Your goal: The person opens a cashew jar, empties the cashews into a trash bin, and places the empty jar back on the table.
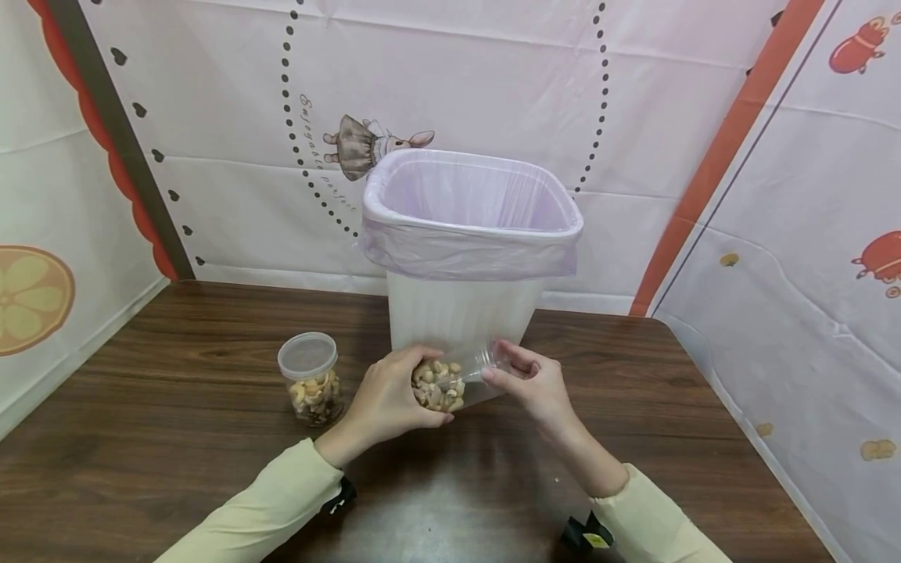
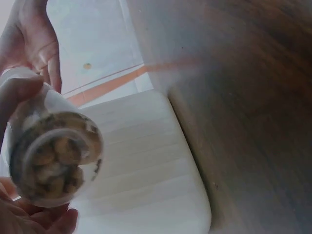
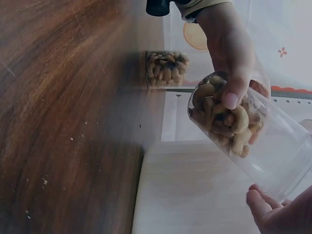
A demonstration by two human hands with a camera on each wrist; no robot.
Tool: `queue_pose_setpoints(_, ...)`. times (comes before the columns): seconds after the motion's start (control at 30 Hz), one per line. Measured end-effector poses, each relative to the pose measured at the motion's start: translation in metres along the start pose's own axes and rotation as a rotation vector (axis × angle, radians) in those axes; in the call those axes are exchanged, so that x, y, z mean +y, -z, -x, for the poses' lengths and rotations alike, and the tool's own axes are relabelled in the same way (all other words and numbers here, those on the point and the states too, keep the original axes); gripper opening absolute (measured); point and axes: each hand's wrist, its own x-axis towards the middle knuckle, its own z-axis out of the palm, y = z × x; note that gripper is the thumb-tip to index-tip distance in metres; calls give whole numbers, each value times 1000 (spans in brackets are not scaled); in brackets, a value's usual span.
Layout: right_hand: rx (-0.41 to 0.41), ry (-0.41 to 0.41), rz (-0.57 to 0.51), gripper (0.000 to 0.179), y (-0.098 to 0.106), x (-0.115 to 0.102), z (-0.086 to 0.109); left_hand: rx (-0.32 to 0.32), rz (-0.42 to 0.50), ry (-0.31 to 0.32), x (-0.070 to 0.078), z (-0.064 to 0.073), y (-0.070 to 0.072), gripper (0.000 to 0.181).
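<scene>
A clear plastic jar (image 1: 470, 367), partly filled with cashews (image 1: 438, 385), is held tilted above the table, its bottom toward the left. My left hand (image 1: 389, 393) grips it round the nut-filled end, thumb and fingers on opposite sides. At the other end, my right hand (image 1: 538, 387) pinches the threaded neck between thumb and fingers; whether a lid sits there is hard to tell. In the right wrist view the cashews (image 3: 231, 117) lie gathered near the jar's base. A second jar (image 1: 314, 383) of nuts, with a translucent lid (image 1: 307, 354), stands upright left of my left hand.
Right behind the hands stands a tall white bin (image 1: 457, 309) with a pale purple liner (image 1: 472, 254) folded over its rim. The dark wooden table (image 1: 450, 500) bears small crumbs (image 3: 45, 182). Printed cloth (image 1: 479, 78) hangs behind and at the sides.
</scene>
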Motion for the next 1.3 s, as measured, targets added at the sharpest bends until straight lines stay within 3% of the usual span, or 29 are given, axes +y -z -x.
queue_pose_setpoints(0.4, 6, -17, -22, 55, -1, 5, 2, -56, 28, 3, -3, 1, 1, 69)
queue_pose_setpoints(0.63, -56, -20, -25, 60, 1, 0, 3, -119, 70, 39, -4, 2, 3, 69)
queue_pose_setpoints(1.3, -38, -32, -42, 59, 1, 6, 4, -174, 85, 47, -7, 1, 3, 64)
